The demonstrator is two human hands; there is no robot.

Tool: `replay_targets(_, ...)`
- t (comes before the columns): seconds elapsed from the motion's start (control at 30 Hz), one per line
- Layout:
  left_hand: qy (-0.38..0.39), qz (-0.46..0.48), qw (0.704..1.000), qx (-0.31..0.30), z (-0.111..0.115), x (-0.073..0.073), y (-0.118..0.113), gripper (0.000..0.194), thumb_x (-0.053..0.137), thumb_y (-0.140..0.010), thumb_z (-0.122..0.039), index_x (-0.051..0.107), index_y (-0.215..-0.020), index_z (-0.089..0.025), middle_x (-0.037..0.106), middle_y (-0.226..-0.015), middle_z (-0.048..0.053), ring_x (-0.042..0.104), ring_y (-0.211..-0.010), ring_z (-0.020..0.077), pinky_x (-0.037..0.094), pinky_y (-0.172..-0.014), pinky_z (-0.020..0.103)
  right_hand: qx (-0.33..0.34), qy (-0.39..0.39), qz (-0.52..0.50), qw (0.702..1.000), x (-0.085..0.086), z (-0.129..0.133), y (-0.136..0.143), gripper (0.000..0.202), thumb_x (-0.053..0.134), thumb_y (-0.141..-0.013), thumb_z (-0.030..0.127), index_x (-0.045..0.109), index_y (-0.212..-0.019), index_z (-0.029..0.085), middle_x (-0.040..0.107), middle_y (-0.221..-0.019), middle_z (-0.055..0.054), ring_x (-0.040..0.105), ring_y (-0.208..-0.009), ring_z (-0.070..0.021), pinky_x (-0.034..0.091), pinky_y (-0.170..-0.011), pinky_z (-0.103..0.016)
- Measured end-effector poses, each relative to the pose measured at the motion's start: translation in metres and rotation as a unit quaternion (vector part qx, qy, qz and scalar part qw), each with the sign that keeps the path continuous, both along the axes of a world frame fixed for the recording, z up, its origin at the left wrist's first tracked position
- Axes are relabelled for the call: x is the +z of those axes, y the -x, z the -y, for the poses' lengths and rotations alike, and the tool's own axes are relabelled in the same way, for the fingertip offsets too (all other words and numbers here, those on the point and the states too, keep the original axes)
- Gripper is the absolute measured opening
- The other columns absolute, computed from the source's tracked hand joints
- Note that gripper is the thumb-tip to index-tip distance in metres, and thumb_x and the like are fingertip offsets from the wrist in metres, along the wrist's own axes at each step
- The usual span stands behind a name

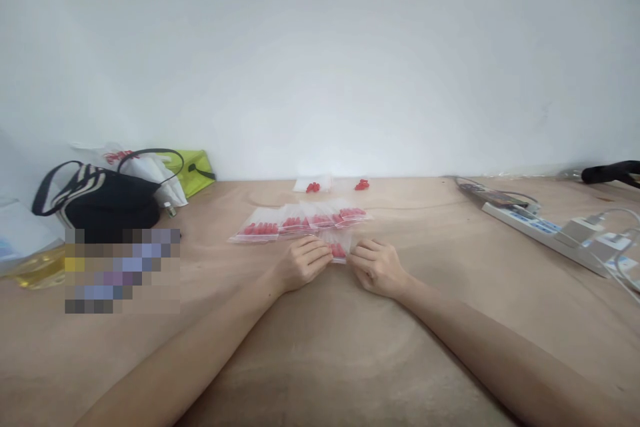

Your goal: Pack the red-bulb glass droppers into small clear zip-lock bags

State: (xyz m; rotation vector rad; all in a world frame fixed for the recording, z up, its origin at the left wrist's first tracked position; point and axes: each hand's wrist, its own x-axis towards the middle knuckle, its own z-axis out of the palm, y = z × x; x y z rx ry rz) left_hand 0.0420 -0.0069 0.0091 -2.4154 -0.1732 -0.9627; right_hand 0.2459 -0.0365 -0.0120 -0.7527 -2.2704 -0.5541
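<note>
Between my two hands lies a small clear zip bag (339, 251) with red pieces inside, its zip edge toward me. My left hand (304, 263) has its fingers closed on the bag's left side. On the opposite side, my right hand (377, 267) pinches the bag's right edge with curled fingers. Just beyond, a row of overlapping zip bags (300, 219) holds more red pieces. Farther back, near the wall, a small pile of red pieces (313, 187) rests on a clear bag, and another red pile (362, 184) sits to its right.
At the left stand a black bag (110, 197), a white plastic bag (173, 183), a lime-green bag (197, 170) and a small bottle (171, 209). A power strip (545, 237) with chargers and cables lies at the right, beside a phone (495, 196). The wall (320, 67) bounds the table's back.
</note>
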Motion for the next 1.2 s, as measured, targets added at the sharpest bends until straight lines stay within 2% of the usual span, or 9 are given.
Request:
replay_targets(0.17, -0.007, 0.006, 1.000, 0.017, -0.003, -0.001, 0.012, 0.011, 0.049, -0.081, -0.009, 0.058, -0.083, -0.015, 0.067, -0.077, 0.004, 0.062, -0.074, 0.0142, 0.051, -0.073, 0.032, -0.010, 0.011, -0.014, 1.000, 0.000, 0.000, -0.009, 0.015, 0.043, -0.072, 0.010, 0.055, -0.071, 0.018, 0.057, -0.065, 0.000, 0.048, -0.069, -0.0126, 0.029, -0.058, -0.025)
replay_targets(0.33, 0.025, 0.003, 0.999, 0.041, -0.005, -0.003, 0.017, 0.016, 0.043, -0.085, -0.010, 0.057, -0.079, -0.016, 0.065, -0.075, 0.005, 0.060, -0.071, 0.0147, 0.049, -0.069, 0.033, -0.020, 0.012, -0.020, 1.000, 0.000, 0.001, -0.012, 0.017, 0.042, -0.072, 0.009, 0.055, -0.069, 0.018, 0.056, -0.064, 0.000, 0.049, -0.065, -0.0119, 0.030, -0.057, -0.025)
replay_targets(0.5, 0.085, -0.009, 0.995, 0.056, -0.003, -0.004, 0.022, 0.024, 0.039, -0.089, -0.017, 0.055, -0.071, -0.017, 0.058, -0.060, 0.002, 0.056, -0.057, 0.0125, 0.047, -0.066, 0.031, -0.005, 0.006, -0.009, 1.000, -0.001, 0.000, -0.013, 0.017, 0.041, -0.073, 0.008, 0.054, -0.069, 0.018, 0.058, -0.066, 0.000, 0.051, -0.069, -0.0113, 0.032, -0.061, -0.024)
replay_targets(0.7, 0.163, -0.044, 0.985, 0.043, -0.003, -0.002, 0.027, 0.027, 0.035, -0.090, -0.019, 0.058, -0.077, -0.018, 0.062, -0.067, 0.004, 0.056, -0.061, 0.0138, 0.046, -0.063, 0.028, 0.004, 0.002, 0.013, 1.000, 0.001, -0.001, -0.016, 0.017, 0.040, -0.075, 0.009, 0.053, -0.068, 0.018, 0.059, -0.068, 0.000, 0.051, -0.072, -0.0110, 0.033, -0.069, -0.026)
replay_targets(0.8, 0.226, -0.044, 0.972, 0.056, -0.006, -0.002, 0.030, 0.026, 0.036, -0.089, -0.027, 0.059, -0.078, -0.019, 0.063, -0.065, 0.003, 0.058, -0.062, 0.0151, 0.046, -0.064, 0.028, 0.013, -0.005, 0.022, 1.000, 0.002, -0.001, -0.017, 0.017, 0.041, -0.074, 0.008, 0.053, -0.068, 0.018, 0.059, -0.067, 0.000, 0.051, -0.076, -0.0120, 0.031, -0.079, -0.031)
replay_targets(0.93, 0.328, 0.013, 0.937, 0.122, -0.007, -0.002, 0.036, 0.029, 0.039, -0.085, -0.041, 0.057, -0.087, -0.019, 0.060, -0.055, 0.000, 0.059, -0.054, 0.0159, 0.047, -0.058, 0.028, 0.006, -0.008, 0.030, 1.000, 0.004, -0.001, -0.021, 0.018, 0.041, -0.071, 0.007, 0.054, -0.069, 0.020, 0.057, -0.066, 0.001, 0.049, -0.081, -0.0139, 0.026, -0.087, -0.037)
replay_targets(1.03, 0.444, 0.092, 0.870, 0.191, -0.004, -0.002, 0.034, 0.034, 0.027, -0.090, -0.039, 0.045, -0.108, -0.017, 0.060, -0.055, -0.002, 0.059, -0.048, 0.0142, 0.046, -0.050, 0.025, 0.001, -0.007, 0.016, 1.000, 0.004, -0.001, -0.020, 0.019, 0.042, -0.071, 0.007, 0.054, -0.067, 0.021, 0.057, -0.067, 0.001, 0.048, -0.080, -0.0138, 0.024, -0.089, -0.038)
replay_targets(1.1, 0.520, 0.129, 0.816, 0.217, -0.003, -0.003, 0.029, 0.036, 0.026, -0.090, -0.041, 0.039, -0.112, -0.016, 0.061, -0.057, -0.001, 0.058, -0.044, 0.0125, 0.044, -0.043, 0.022, 0.012, -0.005, 0.017, 1.000, 0.003, -0.001, -0.017, 0.018, 0.043, -0.071, 0.008, 0.054, -0.067, 0.021, 0.057, -0.068, 0.002, 0.047, -0.080, -0.0136, 0.024, -0.090, -0.039)
replay_targets(1.2, 0.574, 0.150, 0.772, 0.229, -0.001, -0.005, 0.019, 0.041, 0.046, -0.080, -0.048, 0.040, -0.105, -0.015, 0.060, -0.063, 0.001, 0.058, -0.046, 0.0119, 0.043, -0.040, 0.020, 0.032, 0.001, 0.031, 0.999, 0.002, -0.002, -0.012, 0.020, 0.042, -0.073, 0.008, 0.056, -0.069, 0.022, 0.057, -0.071, 0.001, 0.047, -0.079, -0.0132, 0.024, -0.090, -0.039)
